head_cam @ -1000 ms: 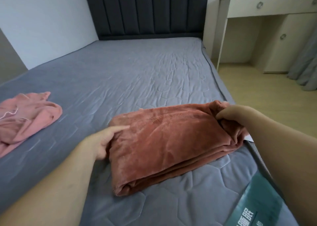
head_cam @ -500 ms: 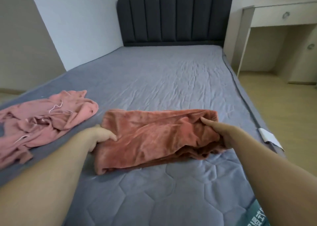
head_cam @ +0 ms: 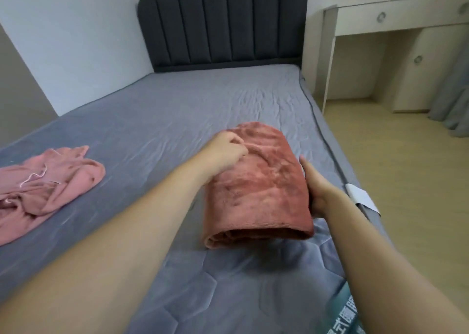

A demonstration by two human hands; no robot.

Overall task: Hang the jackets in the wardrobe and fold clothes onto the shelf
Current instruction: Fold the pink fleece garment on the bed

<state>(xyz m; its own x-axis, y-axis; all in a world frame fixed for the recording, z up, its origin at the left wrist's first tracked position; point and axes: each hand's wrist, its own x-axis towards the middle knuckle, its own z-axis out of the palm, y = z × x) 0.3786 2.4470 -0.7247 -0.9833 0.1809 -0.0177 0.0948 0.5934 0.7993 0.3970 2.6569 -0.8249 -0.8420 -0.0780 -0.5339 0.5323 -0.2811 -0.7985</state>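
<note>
our left hand (head_cam: 225,151) pinches the folded red cloth (head_cam: 256,184) with curled fingers; our right hand (head_cam: 316,184) presses its side, fingers straight.

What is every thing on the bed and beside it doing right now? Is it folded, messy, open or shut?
rust fleece garment: folded into a compact bundle, lying on the mattress
pink garment: crumpled, unfolded
left hand: fingers curled, pinching the bundle's top
right hand: open, pressed flat against the bundle's side
mattress: bare, slightly wrinkled
desk drawer: shut
cabinet door: shut
</note>
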